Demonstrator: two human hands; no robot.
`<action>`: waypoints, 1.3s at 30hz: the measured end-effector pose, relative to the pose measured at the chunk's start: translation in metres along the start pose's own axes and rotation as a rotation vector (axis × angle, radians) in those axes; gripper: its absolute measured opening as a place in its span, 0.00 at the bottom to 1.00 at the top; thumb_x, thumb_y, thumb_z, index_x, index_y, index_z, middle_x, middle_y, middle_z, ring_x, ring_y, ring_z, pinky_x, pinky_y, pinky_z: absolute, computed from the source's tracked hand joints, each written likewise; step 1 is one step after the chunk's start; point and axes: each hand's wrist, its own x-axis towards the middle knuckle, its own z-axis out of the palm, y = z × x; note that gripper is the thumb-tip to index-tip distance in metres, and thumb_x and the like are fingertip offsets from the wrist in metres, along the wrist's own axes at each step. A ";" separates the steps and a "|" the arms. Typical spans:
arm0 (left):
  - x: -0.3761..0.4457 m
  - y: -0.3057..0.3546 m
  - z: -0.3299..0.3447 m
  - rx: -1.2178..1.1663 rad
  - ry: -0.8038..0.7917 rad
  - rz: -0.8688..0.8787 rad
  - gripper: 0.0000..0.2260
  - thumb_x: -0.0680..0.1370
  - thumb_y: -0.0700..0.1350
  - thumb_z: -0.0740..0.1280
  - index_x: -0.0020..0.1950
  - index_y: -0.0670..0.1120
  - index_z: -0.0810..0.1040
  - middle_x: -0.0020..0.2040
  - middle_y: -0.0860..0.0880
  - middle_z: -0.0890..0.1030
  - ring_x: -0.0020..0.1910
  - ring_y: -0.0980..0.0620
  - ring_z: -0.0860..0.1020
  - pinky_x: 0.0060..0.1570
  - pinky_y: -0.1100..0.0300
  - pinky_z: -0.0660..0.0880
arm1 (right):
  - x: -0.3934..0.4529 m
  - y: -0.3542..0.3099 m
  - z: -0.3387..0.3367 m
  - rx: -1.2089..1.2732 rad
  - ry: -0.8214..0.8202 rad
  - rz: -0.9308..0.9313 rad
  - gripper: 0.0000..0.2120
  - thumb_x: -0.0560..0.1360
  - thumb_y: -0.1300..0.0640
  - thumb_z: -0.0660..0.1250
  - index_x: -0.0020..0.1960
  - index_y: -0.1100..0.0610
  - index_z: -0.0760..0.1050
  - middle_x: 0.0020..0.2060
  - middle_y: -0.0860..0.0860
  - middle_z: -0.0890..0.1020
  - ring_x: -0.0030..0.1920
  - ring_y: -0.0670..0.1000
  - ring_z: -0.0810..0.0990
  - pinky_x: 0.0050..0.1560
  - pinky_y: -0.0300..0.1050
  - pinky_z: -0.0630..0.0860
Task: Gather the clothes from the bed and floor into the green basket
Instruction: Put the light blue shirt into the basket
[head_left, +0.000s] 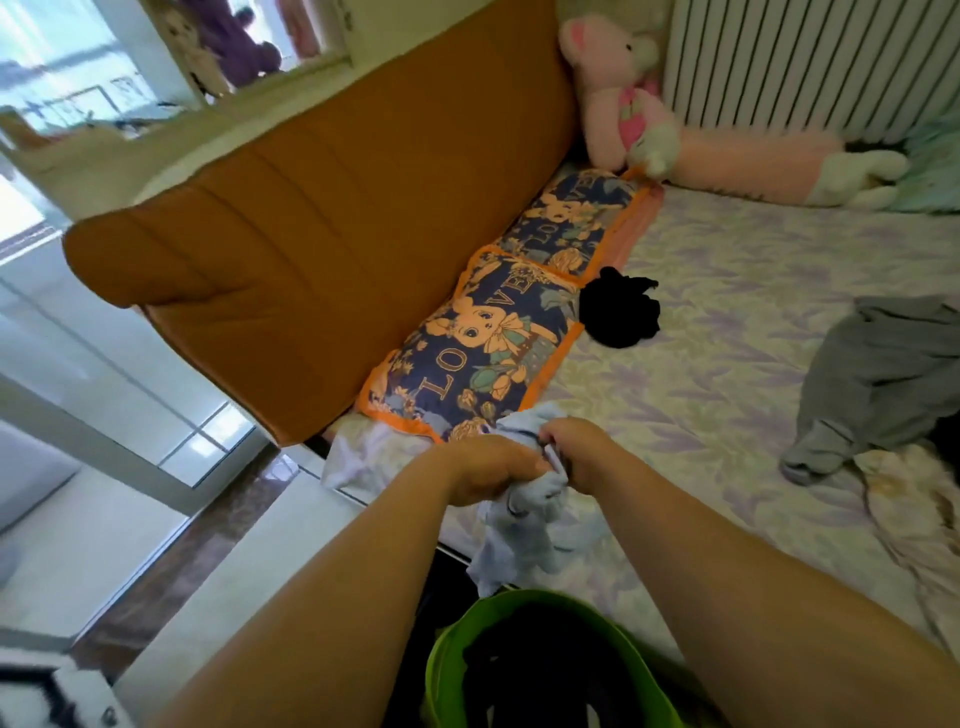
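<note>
Both hands grip a pale blue garment (524, 530) at the near edge of the bed. My left hand (488, 470) and my right hand (582, 452) are bunched on its top, and the cloth hangs down just above the green basket (441, 670). Dark clothes lie inside the basket. A black garment (621, 306) lies crumpled on the floral bedsheet (727, 364) beside the pillows. Grey trousers (878, 384) sprawl at the right side of the bed.
Two navy and orange cartoon pillows (493, 353) lean on the orange headboard (332, 228). A pink plush toy (634, 98) lies at the far end by a white radiator (810, 62). A cream blanket (914, 519) sits at the right. Glossy floor (171, 561) lies left.
</note>
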 end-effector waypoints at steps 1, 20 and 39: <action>-0.012 -0.004 -0.002 0.020 0.032 -0.045 0.11 0.78 0.48 0.65 0.48 0.40 0.80 0.44 0.40 0.80 0.43 0.46 0.77 0.52 0.48 0.75 | -0.006 0.000 0.001 0.048 0.011 -0.024 0.11 0.77 0.65 0.59 0.36 0.61 0.68 0.33 0.56 0.70 0.32 0.52 0.69 0.32 0.43 0.68; -0.078 -0.037 0.009 0.345 0.658 0.077 0.14 0.83 0.41 0.56 0.66 0.39 0.73 0.63 0.39 0.76 0.62 0.40 0.74 0.57 0.56 0.69 | -0.083 -0.044 0.007 0.154 -0.352 -0.201 0.06 0.66 0.65 0.56 0.34 0.56 0.61 0.28 0.56 0.66 0.29 0.57 0.65 0.35 0.48 0.67; -0.170 0.037 -0.018 -0.088 0.761 0.338 0.07 0.80 0.51 0.64 0.51 0.52 0.81 0.48 0.52 0.80 0.50 0.49 0.77 0.47 0.58 0.75 | -0.077 -0.006 0.008 -1.097 0.243 -0.328 0.20 0.72 0.51 0.67 0.60 0.60 0.77 0.55 0.59 0.79 0.51 0.59 0.78 0.46 0.46 0.72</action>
